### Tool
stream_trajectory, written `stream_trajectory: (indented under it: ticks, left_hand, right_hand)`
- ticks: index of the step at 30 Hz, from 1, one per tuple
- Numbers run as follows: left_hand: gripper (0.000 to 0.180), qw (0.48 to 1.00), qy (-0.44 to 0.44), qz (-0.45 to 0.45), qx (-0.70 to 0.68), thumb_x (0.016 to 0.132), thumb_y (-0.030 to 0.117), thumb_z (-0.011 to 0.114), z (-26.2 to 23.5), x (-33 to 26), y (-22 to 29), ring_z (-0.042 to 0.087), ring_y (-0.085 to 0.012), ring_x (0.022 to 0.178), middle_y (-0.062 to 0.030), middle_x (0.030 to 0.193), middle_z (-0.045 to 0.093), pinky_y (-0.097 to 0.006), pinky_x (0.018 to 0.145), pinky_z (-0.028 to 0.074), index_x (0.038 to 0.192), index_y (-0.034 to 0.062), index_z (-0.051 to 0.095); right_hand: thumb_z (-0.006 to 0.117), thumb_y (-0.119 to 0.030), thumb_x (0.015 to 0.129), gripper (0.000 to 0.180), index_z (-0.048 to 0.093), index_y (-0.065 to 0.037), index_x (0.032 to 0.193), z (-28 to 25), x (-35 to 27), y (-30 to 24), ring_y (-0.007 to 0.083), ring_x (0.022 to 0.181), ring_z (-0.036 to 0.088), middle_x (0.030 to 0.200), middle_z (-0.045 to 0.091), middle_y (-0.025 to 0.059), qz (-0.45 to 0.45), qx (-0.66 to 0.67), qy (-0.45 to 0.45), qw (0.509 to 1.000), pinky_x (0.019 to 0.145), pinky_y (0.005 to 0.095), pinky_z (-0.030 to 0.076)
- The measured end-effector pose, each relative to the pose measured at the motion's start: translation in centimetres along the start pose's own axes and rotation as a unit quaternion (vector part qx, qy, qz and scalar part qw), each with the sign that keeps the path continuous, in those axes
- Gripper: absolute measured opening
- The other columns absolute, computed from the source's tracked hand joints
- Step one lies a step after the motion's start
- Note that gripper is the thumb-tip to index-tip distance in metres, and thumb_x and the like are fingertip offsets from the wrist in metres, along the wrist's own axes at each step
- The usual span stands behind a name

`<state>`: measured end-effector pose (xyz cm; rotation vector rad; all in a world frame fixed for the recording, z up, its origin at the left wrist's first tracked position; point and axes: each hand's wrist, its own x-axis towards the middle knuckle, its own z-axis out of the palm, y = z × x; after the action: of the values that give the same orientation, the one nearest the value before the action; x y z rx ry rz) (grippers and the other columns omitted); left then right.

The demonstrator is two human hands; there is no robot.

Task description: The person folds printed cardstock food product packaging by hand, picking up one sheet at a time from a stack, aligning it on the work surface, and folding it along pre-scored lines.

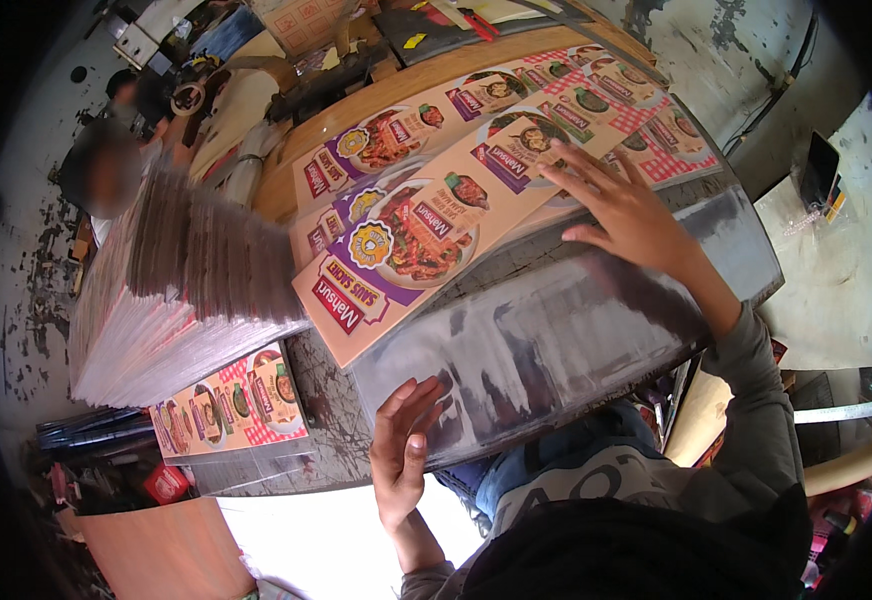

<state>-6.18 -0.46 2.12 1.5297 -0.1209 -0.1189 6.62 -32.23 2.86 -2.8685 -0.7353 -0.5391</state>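
A long printed cardboard sheet (446,220), peach and purple with pictures of food, lies at a slant across the worktable. My right hand (621,205) is spread over its far right end, fingers apart; whether the fingertips press on it is hard to tell. More printed sheets (396,140) of the same kind lie beneath and behind it, some with red checks. Off the table's near edge, my left hand (401,450) is raised with its fingers apart and nothing in it. Between my hands lies a shiny grey, smeared panel (556,330).
A tall fanned stack of plastic-covered sheets (206,260) stands at the left. Close to it lies another printed sheet (236,400) at the table corner. Red scissors-like tool (481,24) and clutter lie at the back. Two people, one nearer (106,175), are beyond the stack.
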Motion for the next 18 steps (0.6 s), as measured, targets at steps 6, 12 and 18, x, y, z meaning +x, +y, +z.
stream_trajectory:
  ticks: [6, 12, 18]
  left_hand:
    - [0.051, 0.983, -0.143, 0.112, -0.035, 0.089, 0.035, 0.052, 0.1, 0.5, 1.1, 0.053, -0.0315, 0.108, -0.0233, 0.113, 0.054, -0.041, 0.093, 0.041, 0.117, -0.0072, 0.046]
    - [0.043, 0.938, -0.273, 0.166, -0.131, 0.089, 0.04, 0.049, 4.0, 1.3, 2.5, 0.058, -0.0258, 0.088, -0.0168, 0.093, 0.06, -0.037, 0.078, 0.044, 0.099, -0.001, 0.054]
    - [0.05, 0.811, -0.361, 0.333, -0.318, 0.08, 0.055, 0.045, 9.6, 3.1, 6.7, 0.053, -0.0179, 0.057, -0.0073, 0.071, 0.054, -0.029, 0.056, 0.039, 0.084, 0.0061, 0.054]
  right_hand:
    - [0.069, -0.037, 0.067, 0.078, 0.036, -0.017, 0.134, 2.3, -0.7, 0.2, 0.0274, 0.108, 0.045, 0.119, 0.044, 0.0135, 0.083, -0.178, 0.026, 0.98, 0.092, 0.0416, 0.036]
    - [0.066, -0.041, 0.068, 0.077, 0.036, -0.016, 0.135, 1.7, -0.8, 0.0, 0.0243, 0.091, 0.044, 0.095, 0.044, 0.0097, 0.098, -0.24, -0.014, 0.966, 0.076, 0.0377, 0.037]
    - [0.057, -0.05, 0.076, 0.07, 0.038, -0.012, 0.133, 3.4, 1.0, 0.9, 0.0265, 0.099, 0.044, 0.118, 0.047, 0.0124, -0.013, -0.124, 0.086, 0.988, 0.086, 0.0396, 0.037]
